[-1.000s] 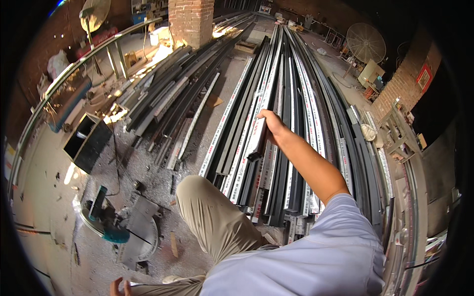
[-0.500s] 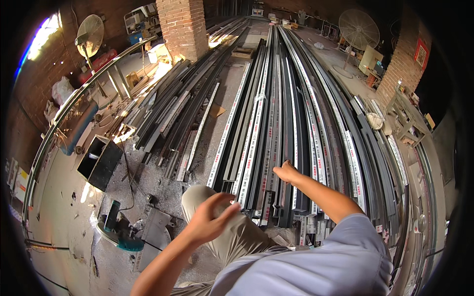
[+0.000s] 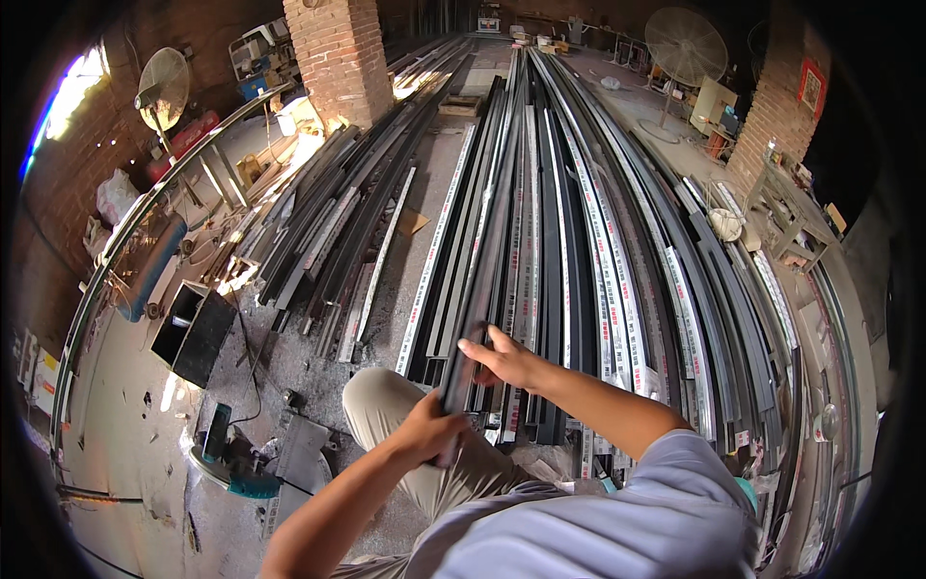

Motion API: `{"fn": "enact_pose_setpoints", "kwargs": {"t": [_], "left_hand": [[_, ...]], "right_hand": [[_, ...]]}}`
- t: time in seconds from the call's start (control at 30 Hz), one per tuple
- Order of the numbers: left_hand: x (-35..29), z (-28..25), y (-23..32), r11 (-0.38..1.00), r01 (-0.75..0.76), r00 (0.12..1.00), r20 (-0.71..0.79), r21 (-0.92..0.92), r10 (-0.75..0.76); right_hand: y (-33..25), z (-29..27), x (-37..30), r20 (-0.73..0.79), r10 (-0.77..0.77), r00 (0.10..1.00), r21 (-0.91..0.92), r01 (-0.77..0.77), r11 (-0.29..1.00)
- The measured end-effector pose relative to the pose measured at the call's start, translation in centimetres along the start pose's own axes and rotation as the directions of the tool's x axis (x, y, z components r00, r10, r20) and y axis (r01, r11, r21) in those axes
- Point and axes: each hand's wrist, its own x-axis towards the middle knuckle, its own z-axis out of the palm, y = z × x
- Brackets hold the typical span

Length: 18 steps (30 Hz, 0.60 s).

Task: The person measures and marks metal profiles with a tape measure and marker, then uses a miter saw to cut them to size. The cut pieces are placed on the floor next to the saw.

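Note:
Both of my hands are on a long dark metal profile [image 3: 453, 394], tilted up off the pile and smeared by motion. Around its near end, just over my raised knee [image 3: 379, 405], my left hand [image 3: 427, 430] is closed. Farther up the bar, my right hand [image 3: 503, 361] grips it with the thumb on top and fingers beneath. The bar's far stretch runs away from me over the other profiles, where its end cannot be made out. Beneath and beyond lie many long dark profiles [image 3: 617, 280], several with white printed film strips.
A teal-and-black cutting machine [image 3: 236, 473] rests on the floor at the left, near an open black box [image 3: 196, 333]. Another stack of profiles [image 3: 333, 232] lies left of the main pile. Brick pillars [image 3: 342, 58] and a standing fan [image 3: 686, 48] are farther back.
My right hand has drawn back from the pile toward me, and a profile is now lifted in it. My left hand has moved slightly right and closed on the near end.

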Motion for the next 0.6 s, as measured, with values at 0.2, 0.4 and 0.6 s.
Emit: {"fn": "enact_pose_setpoints", "kwargs": {"t": [0.2,0.4,0.6], "left_hand": [[-19.5,-5.5,-1.9,0.979,0.126,0.986,-0.125,0.158,-0.106],[-42.8,-5.8,-7.7,0.832,0.553,0.684,-0.595,0.045,-0.423],[-69.9,-6.9,-24.8,0.616,0.749,0.569,-0.714,0.243,-0.409]], "right_hand": [[-3.4,-1.2,9.2,-0.034,-0.194,0.980,0.302,0.195,0.933],[-6.3,0.1,16.6,-0.157,-0.142,0.977,0.608,0.209,0.766],[-7.4,7.0,20.3,-0.246,-0.177,0.953,0.830,0.301,0.469]]}}
